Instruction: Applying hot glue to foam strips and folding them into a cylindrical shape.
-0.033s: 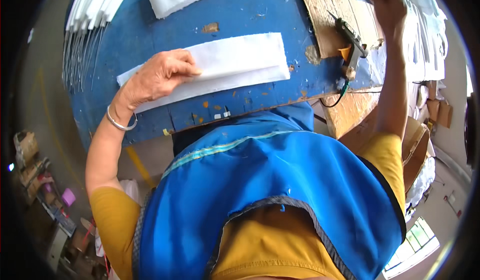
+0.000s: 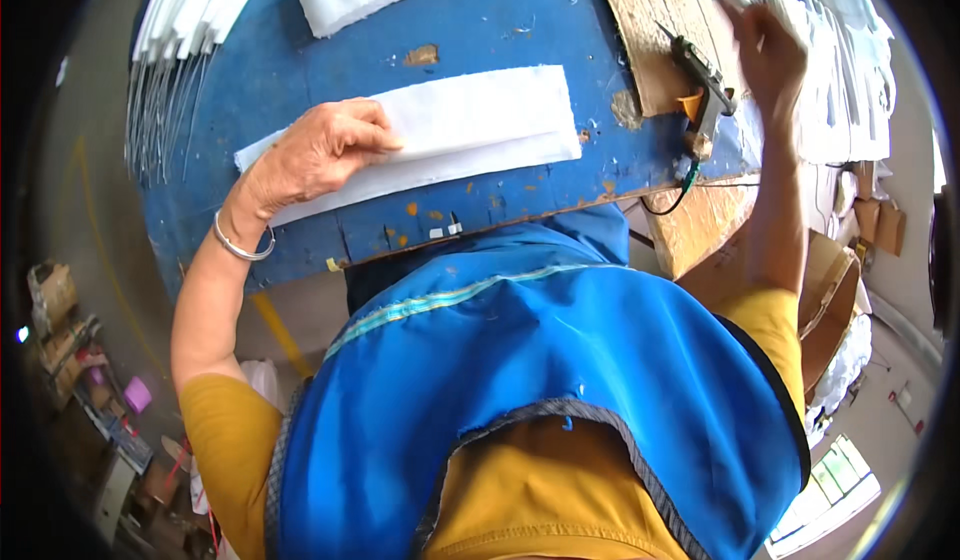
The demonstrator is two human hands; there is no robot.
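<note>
Blue bench (image 2: 300, 50): white strip (image 2: 470, 125) was pinned flat by the open left hand (image 2: 315, 150); glue gun (image 2: 705, 85) at 2 o'clock lay untouched; right hand (image 2: 770, 50) grip unclear; gluing judged pending.

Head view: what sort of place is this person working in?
Probably a small craft or assembly workshop. A worn blue table with chipped paint holds a white strip under the left hand, a glue gun lies on a scrap board, and thin rods are bundled at the table's left edge.
</note>
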